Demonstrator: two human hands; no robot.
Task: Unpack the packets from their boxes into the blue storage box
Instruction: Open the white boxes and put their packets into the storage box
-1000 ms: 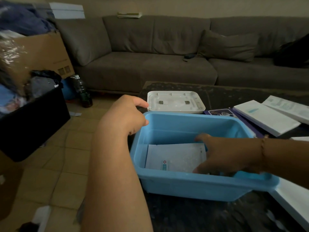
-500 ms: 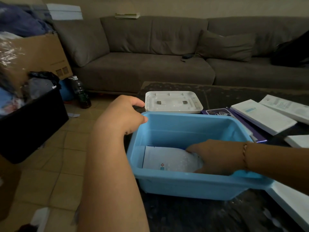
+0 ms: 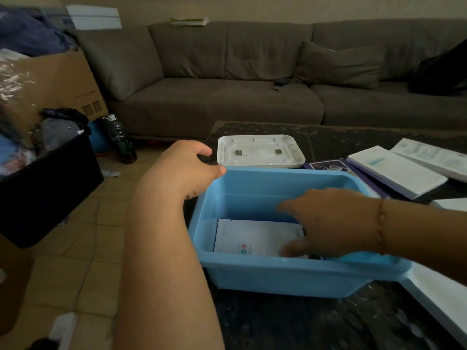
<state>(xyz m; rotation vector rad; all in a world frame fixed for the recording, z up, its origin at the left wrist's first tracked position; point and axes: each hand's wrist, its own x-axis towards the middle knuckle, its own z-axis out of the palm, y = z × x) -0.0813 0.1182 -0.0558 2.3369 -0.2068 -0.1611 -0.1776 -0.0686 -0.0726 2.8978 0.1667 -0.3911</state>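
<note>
A: Where did the packets lie?

B: White packets (image 3: pixel 255 237) lay flat on the floor of the blue box (image 3: pixel 285 276), toward its near wall. The top one bore a small red mark with a white cross and a blue patch beside it; no word on it could be read.

A: And the hands?

B: The left hand (image 3: pixel 184 170) sat at the box's far left corner, thumb over the rim, fingers curled down the outside, gripping it. The right hand (image 3: pixel 328 223) reached into the box above the packets with fingers spread and loose, holding nothing; its lower fingertips were blurred near the top packet, and I couldn't tell whether they touched it.

A: What else stood on the table (image 3: pixel 290 322)?

B: A white lid (image 3: pixel 260 150) lay upside down just behind the blue box, with two small grey squares on it. To the right were two flat white cartons (image 3: pixel 394 170), the nearer carrying a teal label too small to read, resting on a purple carton (image 3: pixel 328 164). Another white carton (image 3: pixel 439 294) touched the blue box's near right corner.

A: And beyond?

B: A grey sofa (image 3: pixel 227 97), a cardboard box (image 3: pixel 58 82) with printed squares, a dark bottle (image 3: pixel 121 140) on the tiled floor, and a black bin (image 3: pixel 45 188) at left.
</note>
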